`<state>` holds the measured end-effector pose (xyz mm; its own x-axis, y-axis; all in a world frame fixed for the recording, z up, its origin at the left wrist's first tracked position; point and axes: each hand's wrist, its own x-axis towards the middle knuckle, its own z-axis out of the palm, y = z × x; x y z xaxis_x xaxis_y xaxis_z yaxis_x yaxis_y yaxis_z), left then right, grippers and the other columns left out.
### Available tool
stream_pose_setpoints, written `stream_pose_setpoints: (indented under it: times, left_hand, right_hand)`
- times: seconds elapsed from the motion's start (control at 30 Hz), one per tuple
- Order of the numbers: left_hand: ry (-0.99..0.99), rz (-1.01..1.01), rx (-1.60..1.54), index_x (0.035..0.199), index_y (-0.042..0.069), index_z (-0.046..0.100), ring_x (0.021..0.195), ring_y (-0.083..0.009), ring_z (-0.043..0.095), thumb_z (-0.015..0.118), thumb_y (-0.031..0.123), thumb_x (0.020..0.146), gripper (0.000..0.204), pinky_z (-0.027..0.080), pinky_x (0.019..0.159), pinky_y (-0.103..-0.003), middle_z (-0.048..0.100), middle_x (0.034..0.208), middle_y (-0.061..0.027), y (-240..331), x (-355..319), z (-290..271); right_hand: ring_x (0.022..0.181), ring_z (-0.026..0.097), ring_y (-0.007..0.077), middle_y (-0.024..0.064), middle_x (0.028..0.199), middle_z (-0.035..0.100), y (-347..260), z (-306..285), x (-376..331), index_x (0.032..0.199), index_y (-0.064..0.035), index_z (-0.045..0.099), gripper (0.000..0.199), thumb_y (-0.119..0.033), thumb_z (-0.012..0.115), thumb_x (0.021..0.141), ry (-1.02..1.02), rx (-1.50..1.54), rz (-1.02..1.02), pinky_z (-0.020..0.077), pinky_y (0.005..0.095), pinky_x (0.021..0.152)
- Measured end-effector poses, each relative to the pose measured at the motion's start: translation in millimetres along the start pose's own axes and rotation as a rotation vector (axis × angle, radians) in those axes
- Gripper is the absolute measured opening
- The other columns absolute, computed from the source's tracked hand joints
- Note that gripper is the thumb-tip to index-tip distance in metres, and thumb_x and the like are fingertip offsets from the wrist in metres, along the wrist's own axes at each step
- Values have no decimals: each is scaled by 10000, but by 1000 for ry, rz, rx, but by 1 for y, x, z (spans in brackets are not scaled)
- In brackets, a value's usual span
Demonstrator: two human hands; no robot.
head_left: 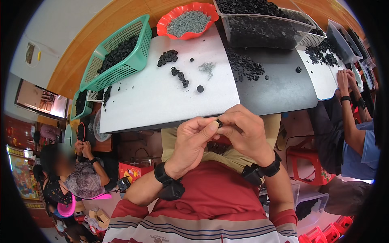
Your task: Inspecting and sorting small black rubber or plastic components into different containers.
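Note:
Close together in front of my body, just off the table's near edge, my left hand (198,132) and my right hand (242,126) pinch a small black part (219,122) between thumbs and fingertips. Most of that part is covered by the fingers, so its exact kind does not show. On the white board (137,93) beyond lie a row of black round parts (180,77), a cluster of black parts (167,58) and a single black cap-like piece (200,88). A little pile of thin grey metal pieces (208,69) rests beside them.
A green basket (117,79) of black parts stands far left. Behind the board are a red scalloped bowl (162,28) of grey metal pieces and a clear bin (263,32) of black rings. Loose black parts (245,67) cover some of the dark tabletop. People work on both sides.

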<state>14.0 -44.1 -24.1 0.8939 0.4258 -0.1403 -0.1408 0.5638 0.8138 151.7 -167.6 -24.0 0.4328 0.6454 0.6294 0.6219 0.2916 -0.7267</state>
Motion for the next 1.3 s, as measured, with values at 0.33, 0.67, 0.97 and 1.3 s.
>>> stream_pose_setpoints:
  times: [0.33,0.67,0.97,1.3]
  left_hand:
    - [-34,-143,-46,1227,18,555,911,-116,672,694,24,959,302,551,783,-243,703,1110,-96,14,-5,-1]
    - [-53,-136,55,1188,8,569,898,-106,655,717,46,952,282,539,778,-243,699,1064,-83,14,-9,-8]
    - [-80,13,289,1188,-3,575,906,-67,622,711,75,968,270,524,782,-224,691,1078,-62,23,-6,-7]
    - [108,429,1052,1003,16,696,799,-137,676,778,82,878,163,542,703,-264,730,940,-69,36,7,-16]
  right_hand:
    - [732,637,287,87,928,592,-9,-9,1,1163,-79,695,385,-57,798,793,-226,18,87,524,385,632]
    - [684,629,253,67,890,593,-9,-3,-3,1058,-55,709,296,-75,807,779,-233,-85,5,505,364,579]
    - [651,642,241,56,902,623,-8,2,4,1025,-62,692,288,-85,816,765,-190,-187,-70,498,347,538]
    - [647,647,249,81,915,637,15,0,16,1028,-46,674,311,-44,826,757,-58,-272,-86,522,343,560]
